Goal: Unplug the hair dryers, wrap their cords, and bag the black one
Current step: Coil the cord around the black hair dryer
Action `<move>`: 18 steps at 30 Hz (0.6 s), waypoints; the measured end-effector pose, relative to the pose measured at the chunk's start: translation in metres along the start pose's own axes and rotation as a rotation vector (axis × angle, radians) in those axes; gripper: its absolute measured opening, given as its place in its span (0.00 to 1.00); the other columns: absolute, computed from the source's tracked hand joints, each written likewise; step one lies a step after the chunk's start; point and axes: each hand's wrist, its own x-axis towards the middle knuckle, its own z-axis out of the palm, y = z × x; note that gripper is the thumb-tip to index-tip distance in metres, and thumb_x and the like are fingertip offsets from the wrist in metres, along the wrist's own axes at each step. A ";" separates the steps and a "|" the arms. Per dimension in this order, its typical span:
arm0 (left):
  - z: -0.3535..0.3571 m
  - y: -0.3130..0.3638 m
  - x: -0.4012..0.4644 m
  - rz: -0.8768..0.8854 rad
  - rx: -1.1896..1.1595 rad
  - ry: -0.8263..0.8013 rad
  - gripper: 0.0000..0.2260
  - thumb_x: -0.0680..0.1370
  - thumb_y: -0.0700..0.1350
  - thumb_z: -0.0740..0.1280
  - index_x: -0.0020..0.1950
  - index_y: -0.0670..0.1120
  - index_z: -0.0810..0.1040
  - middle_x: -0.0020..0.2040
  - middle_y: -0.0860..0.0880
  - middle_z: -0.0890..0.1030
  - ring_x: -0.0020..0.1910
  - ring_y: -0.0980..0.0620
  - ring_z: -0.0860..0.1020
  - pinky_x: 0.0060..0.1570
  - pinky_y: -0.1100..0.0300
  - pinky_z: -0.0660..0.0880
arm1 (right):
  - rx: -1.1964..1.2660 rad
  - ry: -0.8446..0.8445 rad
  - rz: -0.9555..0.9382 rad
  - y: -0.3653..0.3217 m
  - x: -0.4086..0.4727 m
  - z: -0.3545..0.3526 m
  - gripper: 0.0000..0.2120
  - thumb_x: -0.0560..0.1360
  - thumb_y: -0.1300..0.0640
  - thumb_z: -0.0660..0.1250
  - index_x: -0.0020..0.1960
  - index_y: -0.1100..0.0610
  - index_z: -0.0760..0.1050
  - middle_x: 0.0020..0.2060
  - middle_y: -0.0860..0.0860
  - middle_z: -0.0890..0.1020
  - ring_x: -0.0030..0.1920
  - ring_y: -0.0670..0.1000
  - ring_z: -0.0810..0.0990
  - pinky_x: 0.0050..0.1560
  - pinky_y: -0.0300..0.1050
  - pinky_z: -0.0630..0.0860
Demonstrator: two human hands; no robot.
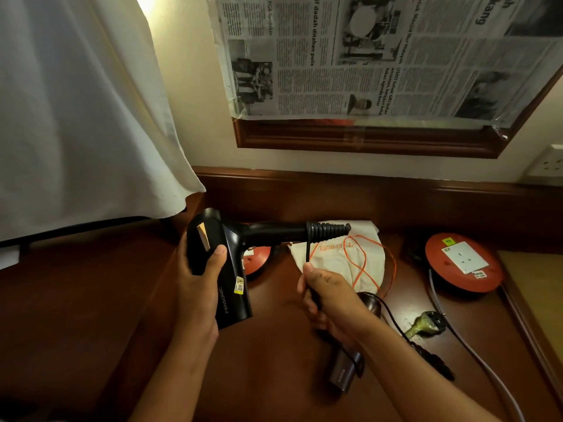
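My left hand [199,287] grips the body of the black hair dryer [222,263], held above the wooden desk [274,360] with its handle pointing right. Several turns of black cord [327,230] are wound around the handle's end. My right hand [327,295] grips the cord just below those coils, pulling it taut. A cream drawstring bag [344,254] with an orange string lies flat behind my right hand. A second, dark brown hair dryer [350,367] lies on the desk partly hidden under my right forearm. A plug [426,324] lies loose to the right.
Two red round socket reels sit on the desk, one [463,260] at the right with a grey cable [475,354] trailing forward, one [257,258] mostly hidden behind the black dryer. A wall socket [548,164] is at far right. A white curtain [76,117] hangs at left.
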 end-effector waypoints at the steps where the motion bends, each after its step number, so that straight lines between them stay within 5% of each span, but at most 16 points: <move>1: 0.000 0.000 0.000 0.000 0.002 -0.006 0.25 0.75 0.45 0.70 0.68 0.63 0.68 0.63 0.55 0.77 0.60 0.52 0.78 0.58 0.50 0.76 | 0.026 -0.018 0.008 0.003 0.001 0.000 0.18 0.80 0.47 0.56 0.40 0.59 0.72 0.23 0.53 0.66 0.20 0.47 0.59 0.24 0.37 0.53; 9: -0.004 0.000 -0.001 -0.035 -0.013 -0.044 0.24 0.75 0.44 0.70 0.67 0.62 0.70 0.60 0.53 0.80 0.58 0.51 0.79 0.57 0.50 0.76 | 0.075 -0.095 -0.031 0.017 0.014 -0.011 0.13 0.80 0.55 0.55 0.47 0.64 0.71 0.28 0.54 0.68 0.25 0.49 0.62 0.25 0.40 0.62; 15: -0.006 0.000 -0.001 -0.072 -0.021 -0.075 0.25 0.75 0.46 0.70 0.70 0.60 0.69 0.58 0.53 0.80 0.55 0.49 0.81 0.51 0.50 0.78 | -0.140 0.000 0.031 0.022 0.027 -0.024 0.22 0.79 0.42 0.56 0.40 0.60 0.72 0.25 0.52 0.60 0.23 0.47 0.56 0.24 0.36 0.55; 18: -0.009 0.001 -0.001 -0.088 -0.014 -0.091 0.24 0.75 0.47 0.70 0.68 0.61 0.70 0.58 0.52 0.81 0.55 0.48 0.81 0.52 0.47 0.78 | -0.090 -0.035 0.051 0.020 0.036 -0.029 0.22 0.79 0.42 0.56 0.41 0.60 0.73 0.27 0.52 0.60 0.24 0.47 0.57 0.24 0.37 0.56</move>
